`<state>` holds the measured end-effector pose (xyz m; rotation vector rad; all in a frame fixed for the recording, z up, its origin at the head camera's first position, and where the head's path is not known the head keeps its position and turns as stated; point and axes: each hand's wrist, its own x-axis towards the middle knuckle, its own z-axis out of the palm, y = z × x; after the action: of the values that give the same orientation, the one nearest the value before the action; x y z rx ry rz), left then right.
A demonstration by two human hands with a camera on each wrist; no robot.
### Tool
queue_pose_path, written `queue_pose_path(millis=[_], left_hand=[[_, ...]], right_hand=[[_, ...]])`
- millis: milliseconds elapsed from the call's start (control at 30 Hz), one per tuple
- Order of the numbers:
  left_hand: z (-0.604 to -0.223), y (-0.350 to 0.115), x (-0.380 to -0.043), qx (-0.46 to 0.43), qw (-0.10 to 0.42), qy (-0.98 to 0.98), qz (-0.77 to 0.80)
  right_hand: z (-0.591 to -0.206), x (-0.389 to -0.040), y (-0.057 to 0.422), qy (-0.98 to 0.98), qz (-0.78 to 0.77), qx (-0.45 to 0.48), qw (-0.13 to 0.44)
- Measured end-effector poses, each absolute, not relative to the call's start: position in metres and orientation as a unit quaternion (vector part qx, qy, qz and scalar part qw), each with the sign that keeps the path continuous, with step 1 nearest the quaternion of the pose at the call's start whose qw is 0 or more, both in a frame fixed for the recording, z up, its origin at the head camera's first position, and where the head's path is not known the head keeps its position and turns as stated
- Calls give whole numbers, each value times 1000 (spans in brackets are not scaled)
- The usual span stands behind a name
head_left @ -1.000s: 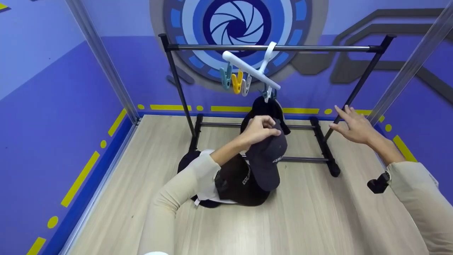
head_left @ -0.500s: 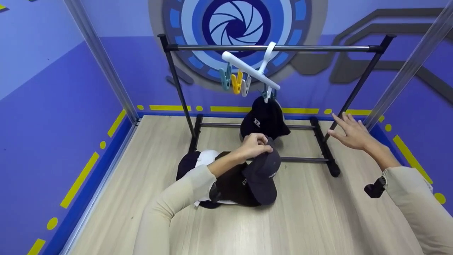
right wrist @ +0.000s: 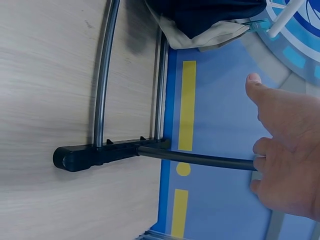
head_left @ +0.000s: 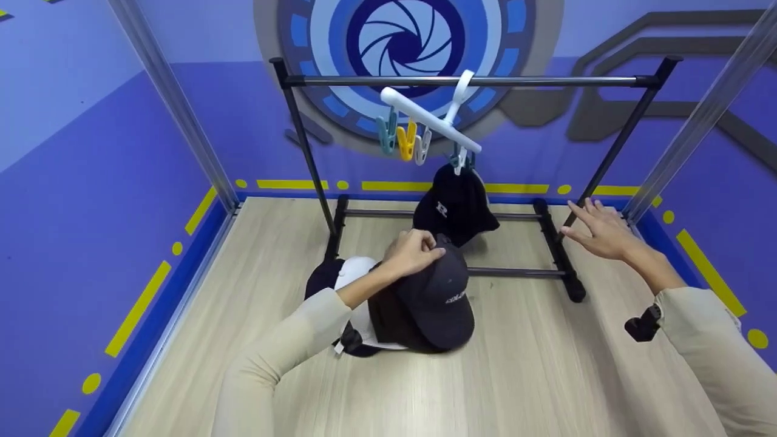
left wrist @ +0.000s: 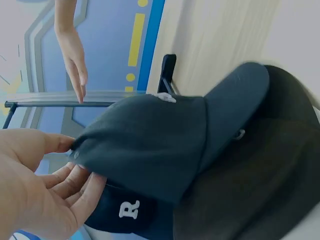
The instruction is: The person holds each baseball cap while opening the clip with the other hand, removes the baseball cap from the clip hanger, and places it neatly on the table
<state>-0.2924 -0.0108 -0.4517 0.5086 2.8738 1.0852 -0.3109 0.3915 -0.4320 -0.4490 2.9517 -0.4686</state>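
Observation:
My left hand [head_left: 414, 254] pinches the back of a dark navy baseball cap [head_left: 446, 297] between thumb and fingers. In the left wrist view that cap [left wrist: 145, 140] has its brim over a dark brown cap [left wrist: 250, 180]. In the head view a white cap [head_left: 358, 273] and another dark cap [head_left: 322, 282] lie to its left. My right hand [head_left: 604, 233], fingers extended, is held up by the rack's right post and holds nothing. A black cap with a white R [head_left: 458, 203] hangs from a clip under a white hanger [head_left: 431, 121].
The black and silver garment rack [head_left: 546, 82] stands at the back of the wooden table [head_left: 522, 376]. Teal, yellow and grey clips, the yellow clip [head_left: 407, 141] among them, hang from the hanger. Blue walls [head_left: 73, 243] enclose the table.
My left hand has brought the navy cap down and to the left, onto the other caps. The R on the hanging cap now shows. My right hand has lowered slightly.

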Motion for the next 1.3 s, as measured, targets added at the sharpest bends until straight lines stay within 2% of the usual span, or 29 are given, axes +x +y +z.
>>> queue_pose_path(millis=[100,333,533,1100,1300], left_hand=[[-451,-17,-291,146,40,920,360],[-456,-25,-281,130,156,887,416],[-462,-37,-275,119,204,881,409],[-467,-58,-275,133,237,916,295],[-468,-63,-278,158,230,926,252]], right_hand=[[-433,-311,393,974,-158,-144,68],[-437,-312,390,973,-157,-150,76],[-442,-314,386,972,-159,-153,83],[-448,-309,385,971,-157,-161,83],[-450,-309,382,970,-154,-166,88]])
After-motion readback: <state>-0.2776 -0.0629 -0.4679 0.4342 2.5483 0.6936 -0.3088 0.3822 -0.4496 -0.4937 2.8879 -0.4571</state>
